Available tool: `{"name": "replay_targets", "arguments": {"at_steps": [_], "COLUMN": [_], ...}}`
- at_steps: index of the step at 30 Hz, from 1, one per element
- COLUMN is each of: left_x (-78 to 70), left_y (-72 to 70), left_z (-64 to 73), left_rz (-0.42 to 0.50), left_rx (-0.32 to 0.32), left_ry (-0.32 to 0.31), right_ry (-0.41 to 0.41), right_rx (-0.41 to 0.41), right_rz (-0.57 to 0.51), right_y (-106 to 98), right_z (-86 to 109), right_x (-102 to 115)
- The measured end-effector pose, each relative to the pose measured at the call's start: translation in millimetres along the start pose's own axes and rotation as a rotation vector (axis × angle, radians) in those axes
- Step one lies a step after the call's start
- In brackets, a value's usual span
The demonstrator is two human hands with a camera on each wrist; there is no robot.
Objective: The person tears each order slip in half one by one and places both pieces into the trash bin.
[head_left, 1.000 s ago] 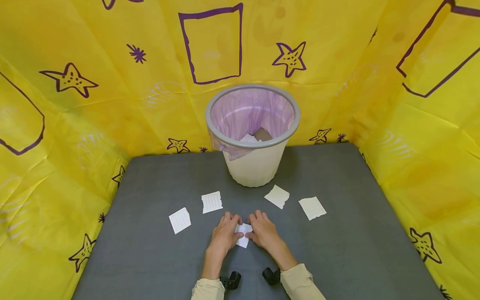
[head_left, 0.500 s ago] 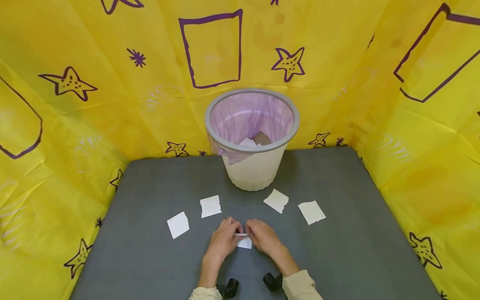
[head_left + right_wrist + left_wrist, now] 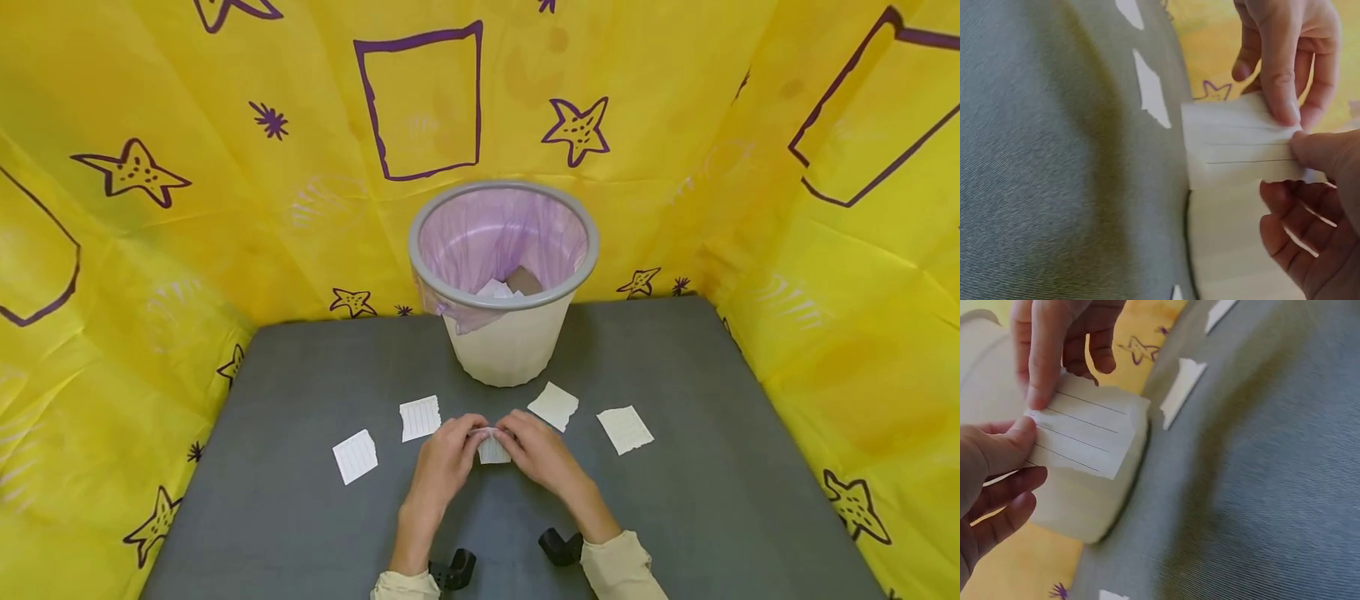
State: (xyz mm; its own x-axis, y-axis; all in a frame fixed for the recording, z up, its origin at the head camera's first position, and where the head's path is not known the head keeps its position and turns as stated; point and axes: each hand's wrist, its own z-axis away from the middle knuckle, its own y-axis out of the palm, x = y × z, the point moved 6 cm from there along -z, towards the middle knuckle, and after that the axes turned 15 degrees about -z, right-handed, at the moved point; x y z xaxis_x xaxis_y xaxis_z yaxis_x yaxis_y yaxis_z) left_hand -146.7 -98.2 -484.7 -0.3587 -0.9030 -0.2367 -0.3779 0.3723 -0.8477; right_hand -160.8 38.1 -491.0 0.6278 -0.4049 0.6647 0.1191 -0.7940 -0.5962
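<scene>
A small torn piece of lined paper [image 3: 493, 451] is held up in front of the bin, over the table. My left hand [image 3: 444, 457] pinches its upper edge, thumb on the side facing me. Right beside it, my right hand [image 3: 542, 452] pinches the same edge, the two thumbs nearly meeting. In the left wrist view the lined paper [image 3: 1085, 428] hangs flat with ragged sides, thumb tips on its face. The right wrist view shows the paper [image 3: 1235, 144] from the other side, its far face hidden.
Behind the hands stands a cream bin [image 3: 510, 346] with a purple liner [image 3: 465, 237], holding paper scraps [image 3: 495, 289] and a brown piece [image 3: 523, 281]. Torn paper pieces lie on the grey table [image 3: 285, 533]: two at left [image 3: 355, 457], two at right [image 3: 626, 430]. Yellow patterned cloth [image 3: 315, 167] surrounds the table.
The paper was low between both hands, then tipped edge-on; now it is raised and faces me. Both hands have moved a little forward and up with it.
</scene>
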Motion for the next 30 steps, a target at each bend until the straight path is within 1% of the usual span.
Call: {"name": "replay_targets", "arguments": {"at_steps": [3,9,11,14,17,19,21,24,26,27,29,30], "left_x": [-3.2,-11.6,-13.8,-16.0,-18.2,-19.6,-19.9,-19.3,-18.7,-18.4,-18.2,-18.0], "left_y": [-9.2,-19.6,-22.6,-28.2,-33.3,-36.4,-39.0,-42.3,-44.0,-44.5,-44.8,-44.8], "left_z": [-5.8,-12.2,-13.6,-15.8,-16.8,-16.4,-15.5,-15.0,-15.4,-15.8,-16.4,-16.6], "left_rz": [0.026,0.121,0.153,0.188,0.195,0.204,0.215,0.244,0.254,0.255,0.256,0.259], "left_rx": [-0.056,-0.131,-0.16,-0.223,-0.279,-0.326,-0.37,-0.425,-0.437,-0.436,-0.427,-0.421], "left_ry": [0.011,0.047,0.05,0.048,0.038,0.031,0.008,-0.021,-0.035,-0.038,-0.038,-0.036], "right_ry": [-0.025,-0.047,-0.051,-0.034,0.039,0.129,0.234,0.35,0.378,0.38,0.36,0.354], "right_rx": [-0.036,-0.096,-0.097,-0.086,-0.076,-0.08,-0.1,-0.136,-0.146,-0.147,-0.14,-0.137], "right_rz": [-0.057,-0.147,-0.192,-0.27,-0.374,-0.46,-0.537,-0.578,-0.561,-0.545,-0.528,-0.518], "right_y": [-6,-17,-20,-23,-25,-26,-27,-28,-28,-31,-35,-35], "right_z": [-3.0,-5.8,-7.3,-11.1,-14.9,-16.4,-16.7,-15.9,-15.7,-16.5,-18.4,-18.4], "right_x": [6,16,17,18,16,13,9,5,4,8,17,18]}}
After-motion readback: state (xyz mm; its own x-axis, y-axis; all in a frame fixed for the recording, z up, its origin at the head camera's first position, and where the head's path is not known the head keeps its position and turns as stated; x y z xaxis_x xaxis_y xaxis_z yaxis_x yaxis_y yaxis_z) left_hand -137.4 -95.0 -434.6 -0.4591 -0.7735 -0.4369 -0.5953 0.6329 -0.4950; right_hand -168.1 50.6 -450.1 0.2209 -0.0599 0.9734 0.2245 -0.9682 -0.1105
